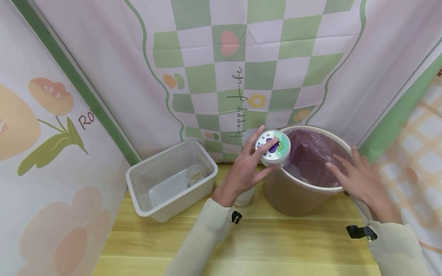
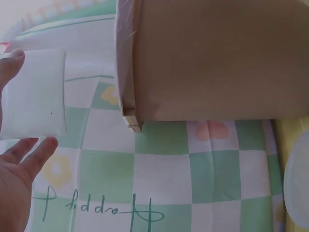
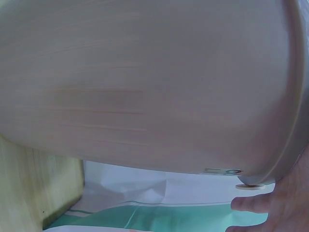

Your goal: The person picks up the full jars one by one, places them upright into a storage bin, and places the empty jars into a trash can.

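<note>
My left hand point(image 1: 243, 168) grips a round, pale plastic tub point(image 1: 272, 147) whose lid is printed in white, green and purple. It holds this tub above the left rim of a brown bin point(image 1: 290, 199). In the left wrist view the tub's plain white side point(image 2: 36, 94) shows between the thumb and fingers. At the bin's right rim is my right hand point(image 1: 362, 180), its fingers spread and loosely extended. A purple plastic bag point(image 1: 310, 153) lines the bin. The right wrist view shows fingertips point(image 3: 251, 203) beside the bin's outer wall.
A light grey rectangular basin point(image 1: 172, 203) stands to the left with a clear round container point(image 1: 196, 175) inside. Another pale container point(image 1: 244, 197) stands on the wooden table point(image 1: 276, 245), partly hidden under my left wrist. A patterned curtain point(image 1: 231, 76) hangs close behind.
</note>
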`<state>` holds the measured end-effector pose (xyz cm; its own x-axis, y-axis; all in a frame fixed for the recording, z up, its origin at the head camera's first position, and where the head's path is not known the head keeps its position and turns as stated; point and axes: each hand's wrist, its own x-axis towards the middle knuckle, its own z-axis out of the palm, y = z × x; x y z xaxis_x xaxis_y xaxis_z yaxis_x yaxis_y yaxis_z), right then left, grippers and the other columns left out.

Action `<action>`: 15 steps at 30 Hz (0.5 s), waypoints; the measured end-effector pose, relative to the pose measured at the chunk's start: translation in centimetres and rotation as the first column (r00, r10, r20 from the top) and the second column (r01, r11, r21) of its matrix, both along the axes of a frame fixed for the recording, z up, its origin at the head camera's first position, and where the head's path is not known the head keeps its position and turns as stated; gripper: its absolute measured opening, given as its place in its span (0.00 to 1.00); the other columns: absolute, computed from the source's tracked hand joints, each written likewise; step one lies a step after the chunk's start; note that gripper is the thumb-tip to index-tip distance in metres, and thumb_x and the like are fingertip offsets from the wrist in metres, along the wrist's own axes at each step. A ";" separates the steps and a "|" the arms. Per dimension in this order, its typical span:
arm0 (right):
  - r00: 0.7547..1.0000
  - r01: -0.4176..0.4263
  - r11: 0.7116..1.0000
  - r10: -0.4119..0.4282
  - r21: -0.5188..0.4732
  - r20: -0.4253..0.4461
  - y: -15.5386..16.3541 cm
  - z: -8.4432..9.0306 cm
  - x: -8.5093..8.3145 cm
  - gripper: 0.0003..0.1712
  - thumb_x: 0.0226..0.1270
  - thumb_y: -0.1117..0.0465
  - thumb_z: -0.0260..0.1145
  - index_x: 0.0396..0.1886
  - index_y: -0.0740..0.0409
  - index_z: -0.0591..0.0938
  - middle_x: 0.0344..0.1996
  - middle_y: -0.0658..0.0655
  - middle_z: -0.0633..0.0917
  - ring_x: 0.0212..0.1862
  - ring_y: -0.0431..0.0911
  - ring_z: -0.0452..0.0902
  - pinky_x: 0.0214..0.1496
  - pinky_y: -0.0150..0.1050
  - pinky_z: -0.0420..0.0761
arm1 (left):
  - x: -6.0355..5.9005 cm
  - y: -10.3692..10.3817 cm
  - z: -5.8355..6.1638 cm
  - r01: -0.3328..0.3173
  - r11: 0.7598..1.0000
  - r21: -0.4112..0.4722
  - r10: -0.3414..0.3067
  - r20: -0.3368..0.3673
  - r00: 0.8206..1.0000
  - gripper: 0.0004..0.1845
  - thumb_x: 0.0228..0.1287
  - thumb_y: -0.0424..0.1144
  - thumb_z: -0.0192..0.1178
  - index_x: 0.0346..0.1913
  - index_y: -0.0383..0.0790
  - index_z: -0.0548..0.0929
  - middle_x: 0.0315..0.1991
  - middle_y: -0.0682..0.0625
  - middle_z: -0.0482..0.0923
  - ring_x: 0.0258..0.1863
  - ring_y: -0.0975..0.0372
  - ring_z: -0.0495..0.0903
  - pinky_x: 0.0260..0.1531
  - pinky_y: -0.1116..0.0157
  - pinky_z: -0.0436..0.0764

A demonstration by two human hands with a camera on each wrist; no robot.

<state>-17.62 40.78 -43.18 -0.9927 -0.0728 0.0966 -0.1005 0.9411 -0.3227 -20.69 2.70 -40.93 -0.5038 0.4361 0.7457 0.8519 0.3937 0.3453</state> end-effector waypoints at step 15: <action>1.000 0.003 1.000 -0.003 0.016 -0.013 0.0 0.1 -0.1 0.42 0.89 0.38 0.47 0.82 0.67 0.66 0.86 0.77 0.32 0.73 0.95 0.45 0.69 0.92 0.42 | -0.5 2.2 0.8 0.039 0.999 -0.032 -0.037 0.070 0.997 0.42 0.72 0.47 0.75 0.83 0.50 0.66 0.90 0.41 0.43 0.87 0.50 0.58 0.81 0.60 0.69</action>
<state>-17.71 40.73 -43.03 -0.9916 -0.0715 0.1080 -0.1016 0.9464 -0.3065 -21.19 4.91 -40.13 -0.5361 0.4801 0.6943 0.8411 0.3735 0.3911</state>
